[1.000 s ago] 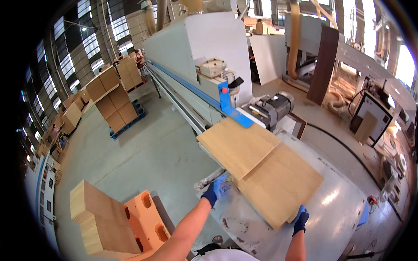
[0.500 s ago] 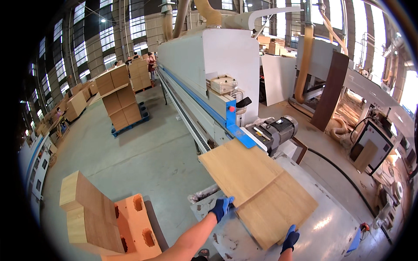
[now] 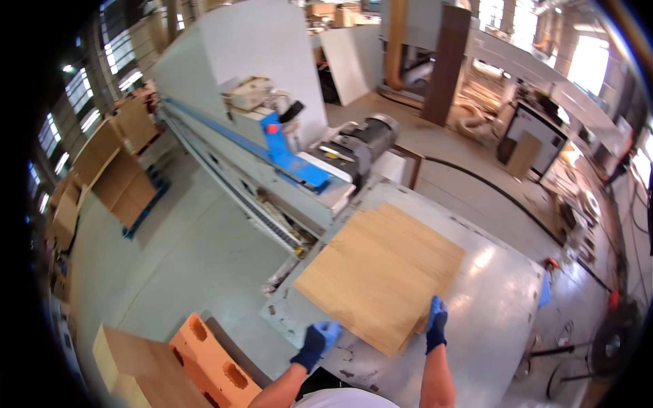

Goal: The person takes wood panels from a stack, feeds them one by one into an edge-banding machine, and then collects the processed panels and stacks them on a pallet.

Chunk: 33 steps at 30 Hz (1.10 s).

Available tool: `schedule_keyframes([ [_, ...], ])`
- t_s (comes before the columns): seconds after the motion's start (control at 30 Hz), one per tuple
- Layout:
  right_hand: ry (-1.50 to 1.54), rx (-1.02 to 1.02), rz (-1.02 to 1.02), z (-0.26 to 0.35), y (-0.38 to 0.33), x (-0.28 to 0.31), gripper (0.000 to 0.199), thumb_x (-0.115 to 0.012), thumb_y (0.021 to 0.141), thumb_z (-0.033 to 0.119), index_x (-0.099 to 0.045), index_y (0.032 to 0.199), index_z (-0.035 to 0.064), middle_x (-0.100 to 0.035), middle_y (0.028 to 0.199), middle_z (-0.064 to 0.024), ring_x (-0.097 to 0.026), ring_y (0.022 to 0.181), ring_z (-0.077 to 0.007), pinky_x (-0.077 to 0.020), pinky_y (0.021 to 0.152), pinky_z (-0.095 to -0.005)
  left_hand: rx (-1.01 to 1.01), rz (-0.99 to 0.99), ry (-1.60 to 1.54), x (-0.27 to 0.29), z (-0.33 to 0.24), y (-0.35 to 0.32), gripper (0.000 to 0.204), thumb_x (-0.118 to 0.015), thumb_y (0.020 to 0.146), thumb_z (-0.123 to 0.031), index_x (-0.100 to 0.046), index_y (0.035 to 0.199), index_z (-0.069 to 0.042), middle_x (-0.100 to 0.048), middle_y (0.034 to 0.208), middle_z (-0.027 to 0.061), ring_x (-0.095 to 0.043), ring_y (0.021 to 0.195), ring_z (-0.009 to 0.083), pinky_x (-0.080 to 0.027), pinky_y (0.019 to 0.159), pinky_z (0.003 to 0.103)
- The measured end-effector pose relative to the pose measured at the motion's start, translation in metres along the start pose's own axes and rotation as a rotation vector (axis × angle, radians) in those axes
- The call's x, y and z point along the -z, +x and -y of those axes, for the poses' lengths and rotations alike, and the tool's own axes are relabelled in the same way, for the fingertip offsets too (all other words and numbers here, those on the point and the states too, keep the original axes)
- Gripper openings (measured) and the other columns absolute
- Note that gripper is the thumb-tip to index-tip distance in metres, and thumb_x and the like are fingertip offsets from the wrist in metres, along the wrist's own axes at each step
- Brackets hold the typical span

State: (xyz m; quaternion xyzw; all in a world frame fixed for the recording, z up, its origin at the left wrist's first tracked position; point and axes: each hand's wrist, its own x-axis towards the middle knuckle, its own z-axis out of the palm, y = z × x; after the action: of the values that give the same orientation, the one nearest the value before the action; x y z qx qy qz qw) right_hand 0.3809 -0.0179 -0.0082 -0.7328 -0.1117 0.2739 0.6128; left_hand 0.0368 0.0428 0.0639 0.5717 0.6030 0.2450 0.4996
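Two thin wood-grain boards lie stacked, slightly askew, on a grey metal table. My left hand, in a blue glove, is beside the near left edge of the boards with its fingers stretched towards it; contact is unclear. At the near right edge, my gloved right hand holds the boards, its thumb side up and some fingers hidden. Beyond the table's far left corner stands a long machine with a blue end plate and a red button.
An orange pallet with a stack of wooden panels stands at the lower left. Past the table is a dark motor. A black hose runs across the floor to the right. Farther left, large panels rest on a blue pallet.
My view has swung right and down. The boards, overlapping only partly before, now lie almost fully stacked and away from the machine's end. My left hand has shifted along the near edge.
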Motion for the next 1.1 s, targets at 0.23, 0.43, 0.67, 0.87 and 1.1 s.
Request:
schedule_keyframes([
  [0.23,-0.016,0.022,-0.077,0.012,0.002,0.013,0.039,-0.062,0.090,0.025,-0.055,0.109,-0.0084,-0.064,0.100,-0.0149,-0.058,0.087,-0.0198,-0.0465,0.078,-0.0320,-0.524,-0.193,0.505,0.021,-0.070,0.136,0.051,-0.065,0.080,-0.033,-0.059,0.119,0.000,-0.057,0.121,0.0241,-0.056,0.113,0.0359,-0.044,0.096,0.042],
  [0.43,-0.113,-0.002,-0.104,0.018,-0.005,-0.004,0.040,-0.065,0.088,0.026,-0.058,0.108,-0.0076,-0.065,0.099,-0.0152,-0.059,0.088,-0.0208,-0.0468,0.078,-0.0324,-0.351,-0.092,0.542,-0.003,-0.042,0.223,0.073,-0.066,0.075,-0.049,-0.052,0.128,-0.002,-0.052,0.128,0.0233,-0.051,0.115,0.0391,-0.043,0.095,0.047],
  [0.67,-0.307,-0.052,-0.250,0.034,-0.012,-0.032,0.047,-0.070,0.082,0.034,-0.061,0.104,-0.0058,-0.067,0.097,-0.0194,-0.064,0.088,-0.0278,-0.0477,0.078,-0.0371,-0.174,-0.082,0.770,-0.013,-0.073,0.229,0.085,-0.063,0.072,-0.059,-0.045,0.135,-0.004,-0.051,0.130,0.0240,-0.052,0.114,0.0385,-0.044,0.092,0.048],
  [0.87,-0.445,-0.106,-0.174,0.030,-0.010,-0.036,0.048,-0.068,0.083,0.038,-0.062,0.106,-0.0049,-0.068,0.098,-0.0180,-0.065,0.086,-0.0253,-0.0486,0.076,-0.0342,-0.368,-0.075,0.558,-0.009,-0.038,0.255,0.057,-0.070,0.071,-0.046,-0.064,0.106,-0.001,-0.067,0.091,0.0218,-0.065,0.083,0.0385,-0.051,0.071,0.045],
  [1.1,-0.731,-0.150,-0.029,0.084,-0.026,-0.032,0.064,-0.059,0.081,0.056,-0.060,0.109,-0.0014,-0.063,0.106,-0.0243,-0.059,0.101,-0.0374,-0.0459,0.085,-0.0417,-0.362,-0.198,0.271,0.004,0.014,0.190,0.032,-0.070,0.079,-0.020,-0.063,0.101,0.002,-0.069,0.090,0.0155,-0.067,0.079,0.0269,-0.052,0.068,0.038],
])
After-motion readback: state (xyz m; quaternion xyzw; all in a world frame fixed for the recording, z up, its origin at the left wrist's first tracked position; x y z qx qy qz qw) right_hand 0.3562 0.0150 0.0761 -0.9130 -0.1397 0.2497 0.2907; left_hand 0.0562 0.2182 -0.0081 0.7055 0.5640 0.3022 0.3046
